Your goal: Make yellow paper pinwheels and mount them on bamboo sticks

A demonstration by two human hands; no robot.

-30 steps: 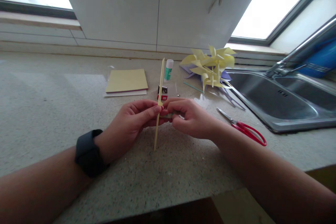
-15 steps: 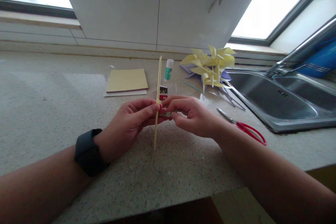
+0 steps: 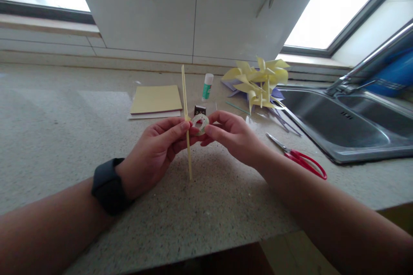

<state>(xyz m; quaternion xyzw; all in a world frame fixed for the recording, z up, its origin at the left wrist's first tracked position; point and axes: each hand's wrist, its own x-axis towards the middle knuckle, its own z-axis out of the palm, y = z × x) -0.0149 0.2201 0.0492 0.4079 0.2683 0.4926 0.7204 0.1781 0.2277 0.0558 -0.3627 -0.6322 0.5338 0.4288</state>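
My left hand (image 3: pixel 161 142), with a dark watch on its wrist, is closed on a thin piece of yellow paper (image 3: pixel 185 94) seen almost edge-on and standing upright. Between the two hands is a small roll of tape (image 3: pixel 201 124), pale and ring-shaped, its hole facing me. The thumb and fingers of my right hand (image 3: pixel 230 135) pinch the roll's right side. Left fingertips reach behind the paper close to the roll; whether they touch it I cannot tell. Just beyond the roll stands a small dark and red box (image 3: pixel 200 110), partly hidden.
A glue stick (image 3: pixel 207 87) stands behind the box. Yellow sheets (image 3: pixel 156 99) lie stacked to the left. Yellow and purple paper pinwheels (image 3: pixel 261 79) are heaped at the back right. Red-handled scissors (image 3: pixel 298 157) lie near the double sink (image 3: pixel 342 152).
The yellow paper has shifted left with my left hand. The tape roll, mostly hidden before, has turned to show its ring face between my hands.
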